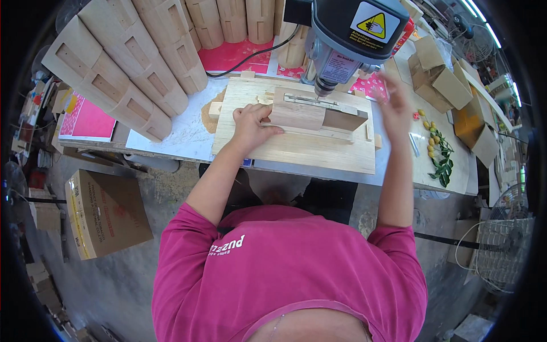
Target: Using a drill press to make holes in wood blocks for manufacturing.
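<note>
A rounded pale wooden block lies in a wooden jig on a flat plywood board. My left hand grips the block's left end, thumb along the front and fingers curled behind. A narrow slotted strip runs along the back of the block, and a darker wooden panel shows at its right. Above it stands a bench drill, its chuck and bit pointing down close over the strip. My right hand is raised right of the drill, its fingers smeared by motion.
Tall stacks of similar wooden pieces stand at the left and back. A black cable crosses behind the board. Small yellow fruits with green leaves lie at the right, near open cardboard boxes. A closed carton sits on the floor.
</note>
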Demonstrator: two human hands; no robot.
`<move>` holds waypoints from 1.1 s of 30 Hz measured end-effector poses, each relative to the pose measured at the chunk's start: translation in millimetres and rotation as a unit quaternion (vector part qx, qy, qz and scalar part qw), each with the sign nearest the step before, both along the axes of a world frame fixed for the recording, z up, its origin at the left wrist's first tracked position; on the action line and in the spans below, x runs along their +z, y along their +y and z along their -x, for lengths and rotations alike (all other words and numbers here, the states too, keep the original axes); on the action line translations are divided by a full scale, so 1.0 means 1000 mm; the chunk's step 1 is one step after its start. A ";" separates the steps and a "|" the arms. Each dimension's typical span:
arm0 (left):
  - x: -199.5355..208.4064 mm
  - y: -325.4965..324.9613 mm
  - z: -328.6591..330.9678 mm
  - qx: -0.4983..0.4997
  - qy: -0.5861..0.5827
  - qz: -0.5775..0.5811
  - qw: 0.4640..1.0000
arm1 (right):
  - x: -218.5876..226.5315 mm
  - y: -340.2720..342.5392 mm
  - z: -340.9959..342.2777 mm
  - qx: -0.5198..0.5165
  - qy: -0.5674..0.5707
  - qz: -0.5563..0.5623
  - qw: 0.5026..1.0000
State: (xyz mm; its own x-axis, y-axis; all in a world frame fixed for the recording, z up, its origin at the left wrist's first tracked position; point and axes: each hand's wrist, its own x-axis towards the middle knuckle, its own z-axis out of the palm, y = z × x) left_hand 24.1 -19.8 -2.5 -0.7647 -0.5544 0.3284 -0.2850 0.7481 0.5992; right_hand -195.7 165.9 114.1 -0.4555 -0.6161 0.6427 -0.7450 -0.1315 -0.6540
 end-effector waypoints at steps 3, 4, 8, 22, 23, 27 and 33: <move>0.002 0.000 -0.001 -0.007 -0.001 0.001 1.000 | 0.070 -0.012 0.035 -0.077 0.030 0.133 0.988; 0.003 0.001 0.005 -0.021 0.004 -0.001 1.000 | 0.098 -0.015 0.032 -0.075 0.036 0.133 0.988; 0.000 0.000 0.002 -0.029 0.015 0.008 0.999 | 0.118 -0.065 0.031 -0.032 0.045 0.019 0.998; 0.004 0.000 0.001 -0.026 0.005 -0.004 1.000 | 0.030 0.006 -0.074 -0.174 0.161 0.053 0.970; 0.004 0.000 -0.001 -0.026 0.004 -0.004 1.000 | 0.017 0.005 -0.075 -0.155 0.153 0.103 0.970; 0.007 0.001 0.001 -0.029 0.008 -0.005 1.000 | -0.031 0.001 -0.065 -0.146 0.123 0.071 0.979; 0.000 -0.001 -0.001 -0.028 0.002 0.003 1.000 | -0.035 -0.005 -0.055 -0.119 0.142 0.126 0.975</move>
State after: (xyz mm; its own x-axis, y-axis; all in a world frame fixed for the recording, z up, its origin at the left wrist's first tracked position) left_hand 25.2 -21.1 -2.0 -0.7927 -0.5090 0.3356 -0.2400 0.7665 0.5957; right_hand -141.1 160.6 79.0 -0.3487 -0.3212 0.8805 -0.9200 -0.0620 -0.3870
